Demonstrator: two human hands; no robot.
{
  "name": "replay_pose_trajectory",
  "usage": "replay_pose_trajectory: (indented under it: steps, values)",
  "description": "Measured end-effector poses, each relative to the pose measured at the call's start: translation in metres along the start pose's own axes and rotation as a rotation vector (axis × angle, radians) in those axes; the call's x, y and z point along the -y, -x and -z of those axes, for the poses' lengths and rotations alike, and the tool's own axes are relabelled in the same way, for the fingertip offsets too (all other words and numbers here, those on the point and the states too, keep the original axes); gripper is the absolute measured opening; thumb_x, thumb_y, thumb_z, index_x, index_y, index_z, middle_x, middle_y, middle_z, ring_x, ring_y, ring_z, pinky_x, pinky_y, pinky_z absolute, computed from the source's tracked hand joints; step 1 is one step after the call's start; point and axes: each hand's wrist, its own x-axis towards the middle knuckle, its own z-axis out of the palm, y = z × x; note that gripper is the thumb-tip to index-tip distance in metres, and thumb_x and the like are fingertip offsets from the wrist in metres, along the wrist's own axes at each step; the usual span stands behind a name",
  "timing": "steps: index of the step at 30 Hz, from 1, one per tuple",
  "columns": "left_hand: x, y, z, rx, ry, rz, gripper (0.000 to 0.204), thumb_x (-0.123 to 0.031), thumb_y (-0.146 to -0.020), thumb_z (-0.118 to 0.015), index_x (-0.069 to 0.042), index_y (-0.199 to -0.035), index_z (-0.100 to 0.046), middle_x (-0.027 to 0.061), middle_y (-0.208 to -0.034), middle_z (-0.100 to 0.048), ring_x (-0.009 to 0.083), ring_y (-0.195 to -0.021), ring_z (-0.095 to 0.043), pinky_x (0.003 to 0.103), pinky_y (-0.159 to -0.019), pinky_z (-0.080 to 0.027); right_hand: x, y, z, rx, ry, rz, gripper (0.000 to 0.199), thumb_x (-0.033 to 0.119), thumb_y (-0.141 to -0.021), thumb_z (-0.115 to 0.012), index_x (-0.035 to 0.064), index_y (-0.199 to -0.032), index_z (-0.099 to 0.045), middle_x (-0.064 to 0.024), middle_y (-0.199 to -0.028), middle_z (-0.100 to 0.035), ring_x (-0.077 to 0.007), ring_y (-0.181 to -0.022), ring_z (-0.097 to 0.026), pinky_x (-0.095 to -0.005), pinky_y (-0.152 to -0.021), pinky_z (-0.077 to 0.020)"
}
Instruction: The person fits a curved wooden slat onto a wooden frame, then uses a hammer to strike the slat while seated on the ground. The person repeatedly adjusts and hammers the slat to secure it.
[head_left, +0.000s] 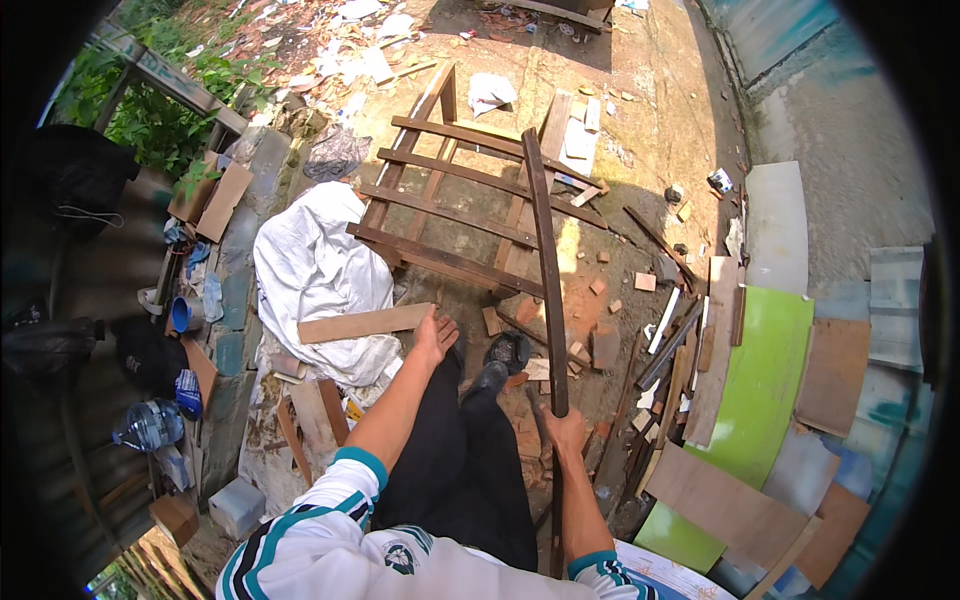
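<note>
My right hand point(566, 428) is closed round a long dark wooden strip point(548, 270), which runs from beside my leg up and away from me. The strip's upper part crosses the near right ends of the slats on a brown wooden frame point(440, 215). A narrow grey shape beside that hand is too unclear to name. My left hand point(434, 336) is open, its fingers spread, by the right end of a light brown board point(362, 324). That board lies across a crumpled white cloth point(320, 250). Whether the hand touches the board is hard to tell.
Wood offcuts point(605, 345) and strips litter the ground at right, beside a green panel point(770, 380) and brown boards point(735, 495). A clear plastic jug point(150, 425) stands at left near a blue cup point(185, 314). Rubble and scraps lie beyond the frame.
</note>
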Motion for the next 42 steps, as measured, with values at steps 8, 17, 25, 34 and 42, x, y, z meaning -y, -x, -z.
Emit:
replay_pose_trajectory:
  steps: [8,17,25,34,42]
  values:
    - [-0.101,-0.131,-0.011,-0.037,0.134,-0.103,0.113,-0.071,-0.084,-0.066,-0.006,-0.16,-0.013,0.0214,-0.162,-0.022,0.0352,-0.148,-0.029,0.047,-0.121,-0.025,0.119,-0.175,-0.061,-0.207,0.023,0.174,0.061,0.041,-0.082,-0.077,-0.0035,-0.121,-0.063,-0.03,-0.112,-0.067,-0.0472,-0.11,-0.062,-0.0517,-0.093,-0.0492]
    - [-0.17,-0.237,0.001,0.013,0.305,-0.279,0.031,-0.032,-0.092,-0.071,-0.008,-0.097,-0.053,0.0088,-0.088,-0.058,0.025,-0.079,-0.061,0.044,-0.076,-0.054,0.124,-0.251,-0.094,-0.045,-0.137,0.074,0.07,0.051,-0.082,-0.078,-0.0015,-0.124,-0.059,-0.0221,-0.101,-0.072,-0.0374,-0.097,-0.07,-0.0455,-0.087,-0.0518]
    - [-0.127,-0.212,0.006,-0.039,0.339,-0.263,0.016,-0.016,-0.093,-0.054,-0.01,-0.079,-0.05,0.0052,-0.069,-0.053,0.0243,-0.068,-0.054,0.042,-0.075,-0.052,0.063,-0.255,-0.092,-0.112,-0.174,0.242,0.057,0.047,-0.082,-0.08,-0.0005,-0.107,-0.062,-0.0094,-0.081,-0.067,-0.0181,-0.054,-0.06,-0.0351,-0.056,-0.049]
    - [-0.036,-0.151,0.102,-0.05,0.373,-0.262,0.016,-0.011,-0.094,-0.054,-0.01,-0.079,-0.049,0.0014,-0.066,-0.051,0.0189,-0.062,-0.054,0.039,-0.074,-0.054,-0.019,-0.186,-0.099,0.021,-0.08,0.135,0.064,0.05,-0.079,-0.081,-0.0014,-0.11,-0.059,-0.0218,-0.099,-0.071,-0.0354,-0.094,-0.07,-0.0439,-0.084,-0.0522]
    - [-0.008,-0.128,0.163,-0.038,0.361,-0.22,0.016,-0.011,-0.093,-0.056,-0.01,-0.079,-0.05,0.0019,-0.067,-0.053,0.0206,-0.063,-0.056,0.038,-0.072,-0.055,-0.063,-0.125,-0.131,0.049,-0.114,0.14,0.062,0.049,-0.077,-0.085,-0.002,-0.103,-0.06,-0.0215,-0.094,-0.07,-0.0354,-0.09,-0.069,-0.0438,-0.081,-0.0515]
